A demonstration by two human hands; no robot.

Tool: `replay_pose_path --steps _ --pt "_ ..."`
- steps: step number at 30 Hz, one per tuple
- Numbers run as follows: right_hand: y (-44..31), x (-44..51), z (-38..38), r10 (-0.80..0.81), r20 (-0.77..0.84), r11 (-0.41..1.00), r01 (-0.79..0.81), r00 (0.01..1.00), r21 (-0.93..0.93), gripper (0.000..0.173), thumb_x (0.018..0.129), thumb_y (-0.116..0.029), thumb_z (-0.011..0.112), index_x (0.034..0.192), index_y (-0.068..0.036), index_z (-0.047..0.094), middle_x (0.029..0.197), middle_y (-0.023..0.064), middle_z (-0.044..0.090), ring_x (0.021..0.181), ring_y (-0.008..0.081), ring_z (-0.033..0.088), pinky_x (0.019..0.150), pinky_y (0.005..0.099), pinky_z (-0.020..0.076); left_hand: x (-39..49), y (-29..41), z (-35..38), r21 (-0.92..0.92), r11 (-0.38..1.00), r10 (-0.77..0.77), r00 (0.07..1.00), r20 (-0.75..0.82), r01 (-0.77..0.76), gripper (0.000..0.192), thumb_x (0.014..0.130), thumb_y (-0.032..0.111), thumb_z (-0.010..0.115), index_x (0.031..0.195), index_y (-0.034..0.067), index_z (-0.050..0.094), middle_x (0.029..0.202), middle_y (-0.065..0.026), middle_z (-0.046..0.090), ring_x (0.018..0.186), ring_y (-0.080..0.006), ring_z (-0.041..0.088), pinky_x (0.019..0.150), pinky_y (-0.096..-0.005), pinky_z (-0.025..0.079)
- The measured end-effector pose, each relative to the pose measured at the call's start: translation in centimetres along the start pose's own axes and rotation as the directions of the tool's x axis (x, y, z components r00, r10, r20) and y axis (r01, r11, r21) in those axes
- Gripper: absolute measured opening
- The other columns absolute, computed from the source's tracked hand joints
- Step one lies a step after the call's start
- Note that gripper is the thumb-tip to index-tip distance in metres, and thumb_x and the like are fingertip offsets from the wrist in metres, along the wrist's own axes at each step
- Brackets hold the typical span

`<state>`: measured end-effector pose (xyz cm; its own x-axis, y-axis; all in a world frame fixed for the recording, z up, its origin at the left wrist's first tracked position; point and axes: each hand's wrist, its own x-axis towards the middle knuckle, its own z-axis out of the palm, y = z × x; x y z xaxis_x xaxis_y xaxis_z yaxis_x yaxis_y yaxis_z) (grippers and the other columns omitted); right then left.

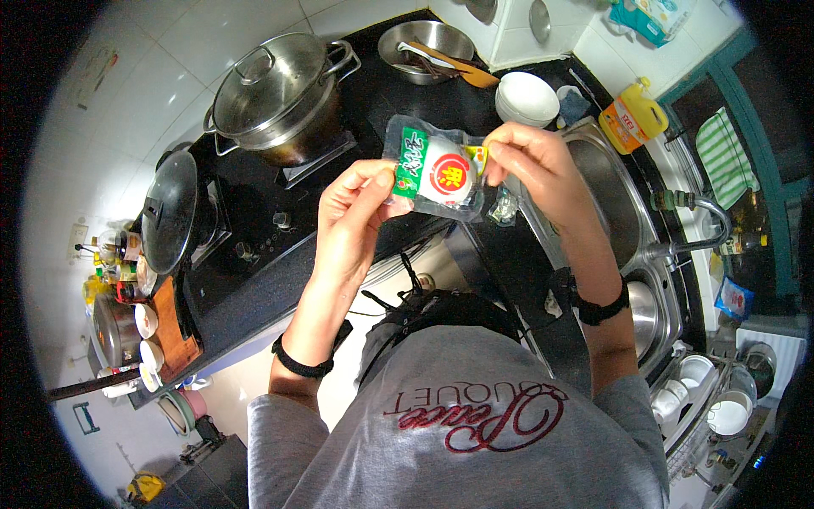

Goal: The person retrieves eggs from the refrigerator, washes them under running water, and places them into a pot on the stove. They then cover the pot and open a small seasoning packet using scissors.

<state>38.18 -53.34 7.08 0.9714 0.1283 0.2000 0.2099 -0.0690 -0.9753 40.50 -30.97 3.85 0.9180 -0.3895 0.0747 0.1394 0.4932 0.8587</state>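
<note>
My two hands hold a clear plastic packet with a white egg (pixel 448 175) sealed inside, above the black counter. The packet bears a green label, a red round mark and printed writing. My left hand (pixel 359 200) pinches its left edge between thumb and fingers. At the upper right corner, my right hand (pixel 534 162) grips the plastic near a yellow printed patch. Below the packet's right side, a small crumpled clear wrapper (pixel 503 209) lies on the counter by the sink. White bowls (pixel 528 95) are stacked beyond my right hand.
A lidded steel pot (pixel 273 95) and a lidded wok (pixel 168 210) stand on the stove. A steel bowl (pixel 426 51) holds utensils. On the right are the sink (pixel 604 191), a faucet (pixel 706 232) and a yellow detergent jug (pixel 633 118). A cutting board (pixel 175 327) lies far left.
</note>
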Motion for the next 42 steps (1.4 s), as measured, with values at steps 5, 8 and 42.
replay_pose_path --steps 5,8,42 --pt "0.3 -0.3 1.9 -0.316 -0.068 0.887 0.269 0.946 -0.375 0.018 0.082 -0.008 0.061 0.097 -0.001 0.057 0.082 0.0055 0.059 0.076 0.0122 0.058 0.067 0.0237 0.0456 0.3 -0.1 0.9 0.505 0.84 0.163 0.98 0.117 -0.2 0.007 0.086 0.002 0.056 0.086 -0.001 0.062 0.075 0.0018 0.055 0.066 -0.0018 0.048 0.058 -0.0164 0.037" --pt "-0.1 0.1 1.8 -0.275 0.149 0.878 0.311 0.95 -0.364 0.01 0.077 -0.007 0.065 0.082 0.0 0.059 0.076 0.0066 0.058 0.065 0.0129 0.056 0.058 0.0266 0.0443 0.4 0.0 1.5 0.47 0.87 0.09 0.984 0.152 -0.152 0.008 0.087 0.003 0.056 0.086 -0.002 0.062 0.075 0.0015 0.053 0.069 -0.0021 0.049 0.06 -0.0166 0.038" --pt "1.1 -3.5 -5.0 -0.213 -0.138 0.839 0.109 0.967 -0.533 0.012 0.081 -0.007 0.058 0.074 0.0 0.053 0.061 0.0076 0.052 0.05 0.0149 0.051 0.047 0.0277 0.0378 7.8 -4.5 7.2 0.424 0.905 -0.241 0.866 0.438 0.037 0.013 0.087 0.013 0.058 0.094 0.003 0.057 0.074 0.0044 0.051 0.07 -0.0045 0.049 0.064 -0.0192 0.04"
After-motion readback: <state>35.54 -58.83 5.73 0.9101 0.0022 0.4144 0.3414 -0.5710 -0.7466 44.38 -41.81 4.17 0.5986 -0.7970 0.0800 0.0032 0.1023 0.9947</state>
